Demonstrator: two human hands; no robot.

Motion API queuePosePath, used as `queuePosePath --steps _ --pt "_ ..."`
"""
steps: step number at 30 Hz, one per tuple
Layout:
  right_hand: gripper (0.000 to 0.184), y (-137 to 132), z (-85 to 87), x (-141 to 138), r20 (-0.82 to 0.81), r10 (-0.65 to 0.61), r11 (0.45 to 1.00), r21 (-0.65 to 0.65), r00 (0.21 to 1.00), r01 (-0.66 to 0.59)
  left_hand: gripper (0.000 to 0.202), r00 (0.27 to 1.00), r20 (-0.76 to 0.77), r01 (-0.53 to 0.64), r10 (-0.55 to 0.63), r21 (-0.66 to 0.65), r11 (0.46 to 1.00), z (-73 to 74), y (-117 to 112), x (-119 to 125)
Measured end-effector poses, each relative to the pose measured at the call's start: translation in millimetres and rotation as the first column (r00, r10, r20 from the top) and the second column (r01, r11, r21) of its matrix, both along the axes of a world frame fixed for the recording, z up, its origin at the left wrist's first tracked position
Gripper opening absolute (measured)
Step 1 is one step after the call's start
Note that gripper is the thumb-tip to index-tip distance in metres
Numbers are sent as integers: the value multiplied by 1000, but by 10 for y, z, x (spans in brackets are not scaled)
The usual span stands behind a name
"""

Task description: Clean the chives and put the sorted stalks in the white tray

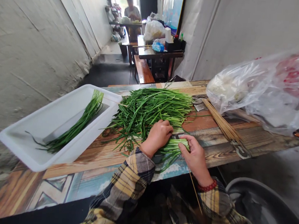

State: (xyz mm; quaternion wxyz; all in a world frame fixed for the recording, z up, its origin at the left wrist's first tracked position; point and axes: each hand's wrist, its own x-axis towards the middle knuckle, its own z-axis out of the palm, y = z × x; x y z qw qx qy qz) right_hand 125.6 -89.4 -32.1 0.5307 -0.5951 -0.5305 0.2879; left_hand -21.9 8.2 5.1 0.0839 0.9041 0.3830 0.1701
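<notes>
A large heap of garlic chives (155, 105) lies on the wood-patterned table, pale stem ends to the right. My left hand (160, 135) is closed over stems at the near edge of this heap, its fingertips partly hidden. Close in front lies a small bunch of chives (174, 146), with its stem ends in my right hand (194, 158), between thumb and fingers. A thin bamboo skewer (195, 193) sticks out below my right palm, pointing down toward my lap. In the white plastic tub (70, 95) at left rests another chive bunch (78, 127).
Bamboo skewers (222, 123) lie in a bundle right of the heap, near a metal clip (240, 150). Clear plastic bags (267, 90) take up the table's right end. A grey basin (263, 204) stands below at right. A person (132, 12) sits at a far table.
</notes>
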Motion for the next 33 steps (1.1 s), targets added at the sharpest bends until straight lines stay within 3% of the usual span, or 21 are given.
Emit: queuePosePath --steps 8,14,24,29,33 --pt "24 -4 12 -3 31 -9 1000 -4 999 10 20 988 -79 -129 132 40 991 7 -23 56" --pt "25 -2 25 -8 -9 -4 1000 -14 1000 4 18 987 -101 -122 126 46 991 5 -35 76" --pt "26 6 10 -10 -91 -13 999 -34 996 10 13 993 78 -95 90 51 994 39 -53 43" --pt "30 13 -18 -1 -91 -27 999 -37 996 24 15 974 197 -101 107 -43 994 -13 -29 33" --pt "34 8 -6 -6 -109 -14 998 -59 994 8 15 944 326 -6 47 -125 992 -46 -10 48"
